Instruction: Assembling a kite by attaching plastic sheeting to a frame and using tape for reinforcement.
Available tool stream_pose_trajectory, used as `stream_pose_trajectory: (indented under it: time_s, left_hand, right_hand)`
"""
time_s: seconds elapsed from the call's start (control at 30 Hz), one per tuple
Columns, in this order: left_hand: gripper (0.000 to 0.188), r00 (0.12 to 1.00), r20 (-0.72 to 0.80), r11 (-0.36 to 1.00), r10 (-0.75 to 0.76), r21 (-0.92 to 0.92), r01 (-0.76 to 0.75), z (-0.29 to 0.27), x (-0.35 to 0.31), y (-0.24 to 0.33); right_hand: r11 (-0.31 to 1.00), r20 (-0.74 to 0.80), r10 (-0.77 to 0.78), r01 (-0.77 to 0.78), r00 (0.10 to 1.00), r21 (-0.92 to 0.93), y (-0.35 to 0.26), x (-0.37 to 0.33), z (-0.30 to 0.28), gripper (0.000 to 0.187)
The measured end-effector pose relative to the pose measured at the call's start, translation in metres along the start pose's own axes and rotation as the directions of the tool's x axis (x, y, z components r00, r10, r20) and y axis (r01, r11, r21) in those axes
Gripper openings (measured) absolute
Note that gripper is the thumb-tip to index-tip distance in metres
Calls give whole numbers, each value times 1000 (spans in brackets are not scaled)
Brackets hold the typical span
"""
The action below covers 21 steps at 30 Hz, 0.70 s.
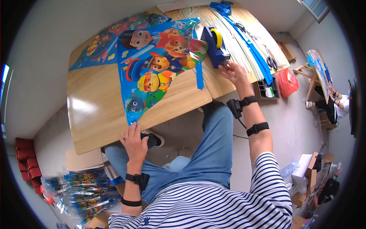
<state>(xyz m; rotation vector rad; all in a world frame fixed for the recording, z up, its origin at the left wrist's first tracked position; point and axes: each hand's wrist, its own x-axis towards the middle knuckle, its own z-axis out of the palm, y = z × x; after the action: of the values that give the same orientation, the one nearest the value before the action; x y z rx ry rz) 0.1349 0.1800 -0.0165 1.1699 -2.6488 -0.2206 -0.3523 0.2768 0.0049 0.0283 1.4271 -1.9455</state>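
A glossy printed plastic sheet (156, 63) with cartoon dogs on blue, shaped like a kite, lies on the wooden table, its narrow corner pointing toward me. My left hand (134, 143) rests over the table's front edge, its stretched fingers touching that corner. A dark blue tape dispenser (215, 53) with a yellow-cored tape roll (216, 38) stands right of the sheet. At the dispenser's near end is my right hand (234, 73), its fingers curled together by the cutting edge. Any tape between them is too small to make out.
A second printed sheet (97, 49) lies behind at the left. Thin pale rods (238, 57), blue strips (253, 55) and scissors (272, 63) cover the table's right side. A red bag (286, 83) hangs beyond. Packaged printed sheets (87, 192) lie lower left. Another person (341, 101) works far right.
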Motion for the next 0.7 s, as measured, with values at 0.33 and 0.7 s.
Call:
stream_pose_trajectory:
  time_s: [0.33,0.7]
  left_hand:
    - [60,1000,12,1000,-20,13,19,0,0,0]
    - [60,1000,16,1000,-22,8,22,-3,2,3]
  right_hand:
    - [879,37,127,-130,991,459,21,-5,-4,17]
    - [984,-283,44,7,958,179,15,28,15,6]
